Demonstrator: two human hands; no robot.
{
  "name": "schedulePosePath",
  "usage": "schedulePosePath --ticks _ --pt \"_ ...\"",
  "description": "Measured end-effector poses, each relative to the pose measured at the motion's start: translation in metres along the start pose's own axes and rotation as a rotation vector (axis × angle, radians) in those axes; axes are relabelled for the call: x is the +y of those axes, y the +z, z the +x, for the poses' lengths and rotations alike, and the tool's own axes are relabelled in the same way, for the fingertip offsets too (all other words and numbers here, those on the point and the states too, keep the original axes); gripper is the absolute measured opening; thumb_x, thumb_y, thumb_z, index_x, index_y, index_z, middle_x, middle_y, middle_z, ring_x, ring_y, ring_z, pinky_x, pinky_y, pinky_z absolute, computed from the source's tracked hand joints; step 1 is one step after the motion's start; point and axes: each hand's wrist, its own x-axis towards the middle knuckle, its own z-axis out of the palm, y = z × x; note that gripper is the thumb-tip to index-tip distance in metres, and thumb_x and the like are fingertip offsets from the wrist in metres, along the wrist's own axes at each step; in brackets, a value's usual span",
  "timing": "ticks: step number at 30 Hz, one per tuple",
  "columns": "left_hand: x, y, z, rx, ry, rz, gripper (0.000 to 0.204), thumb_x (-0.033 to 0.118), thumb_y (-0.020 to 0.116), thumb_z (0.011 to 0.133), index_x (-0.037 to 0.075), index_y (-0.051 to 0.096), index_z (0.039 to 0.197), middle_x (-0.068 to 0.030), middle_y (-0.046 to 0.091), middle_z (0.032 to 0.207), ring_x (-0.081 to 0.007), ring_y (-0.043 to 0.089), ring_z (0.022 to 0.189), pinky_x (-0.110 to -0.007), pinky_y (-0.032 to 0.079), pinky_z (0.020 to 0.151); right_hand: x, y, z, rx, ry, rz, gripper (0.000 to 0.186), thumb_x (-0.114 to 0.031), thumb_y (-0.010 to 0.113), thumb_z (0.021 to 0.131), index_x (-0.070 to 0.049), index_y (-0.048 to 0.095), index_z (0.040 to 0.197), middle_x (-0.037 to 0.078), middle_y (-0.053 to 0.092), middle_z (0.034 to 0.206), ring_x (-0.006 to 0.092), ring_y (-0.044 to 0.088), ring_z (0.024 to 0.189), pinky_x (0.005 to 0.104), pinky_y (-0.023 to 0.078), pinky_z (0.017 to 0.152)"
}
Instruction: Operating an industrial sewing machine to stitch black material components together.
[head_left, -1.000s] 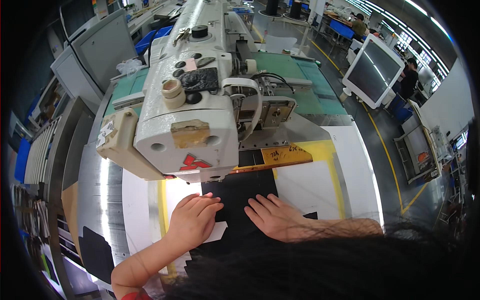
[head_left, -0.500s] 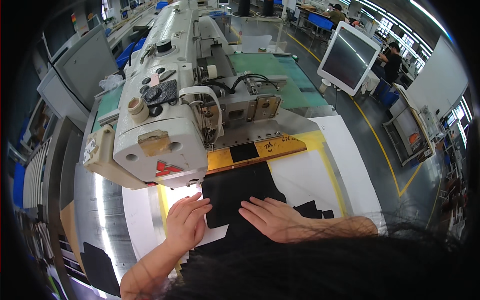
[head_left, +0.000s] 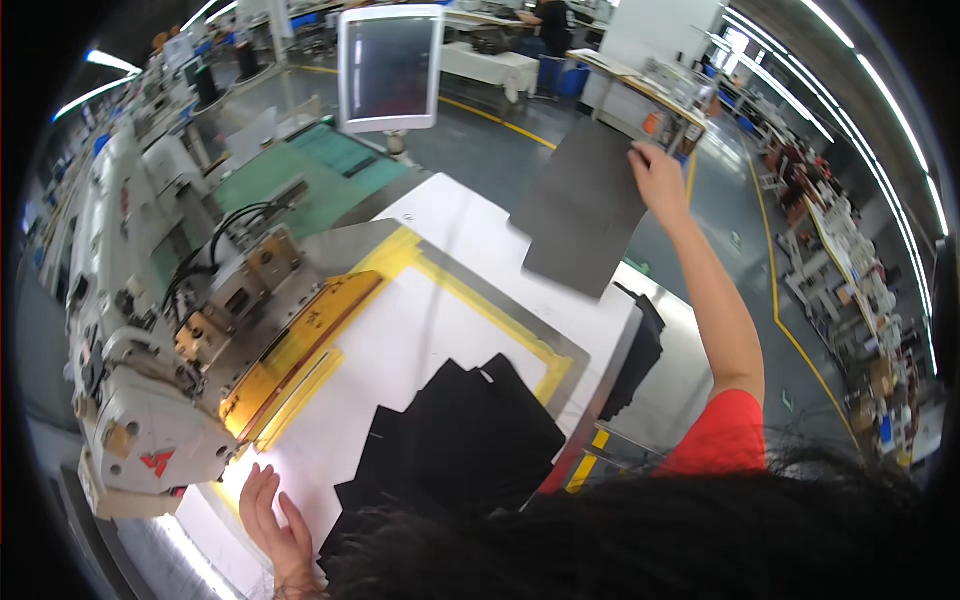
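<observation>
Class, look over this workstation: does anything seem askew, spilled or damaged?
Only mildly: the black pieces on the white sheet lie fanned unevenly, corners jutting out rather than stacked flush. This may be deliberate; no spill or damage stands out.

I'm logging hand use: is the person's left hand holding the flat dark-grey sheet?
No, the right hand grips the flat dark-grey sheet by its edge, while the left hand is near the white machine.

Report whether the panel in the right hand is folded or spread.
Spread: the dark grey panel in the right hand shows a broad flat face, no folds visible.
</observation>
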Motion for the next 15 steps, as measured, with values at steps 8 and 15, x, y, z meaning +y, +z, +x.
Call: schedulePosePath --ticks 8,15 --pt "-0.019 0.014 -0.014 0.015 0.033 0.032 0.027 -0.003 0.053 0.087 -0.002 0.058 0.113 -0.0185 0.062 0.114 -0.0402 0.056 0.117 -0.047 0.044 0.1 0.1 -0.021 -0.075 -0.019 0.113 -0.116 0.023 -0.017 0.058 0.093 -0.008 0.069 0.111 0.018 0.069 0.105 0.037 0.065 0.097 0.0408 0.052 0.084" --pt "-0.013 0.013 -0.011 -0.007 0.029 0.051 0.027 -0.002 0.053 0.087 -0.003 0.058 0.114 -0.0187 0.062 0.114 -0.0406 0.057 0.116 -0.048 0.044 0.1 0.115 0.043 -0.251 -0.668 0.441 -0.089 0.025 -0.01 0.06 0.083 -0.008 0.072 0.105 0.016 0.071 0.103 0.0351 0.066 0.1 0.0421 0.052 0.087"
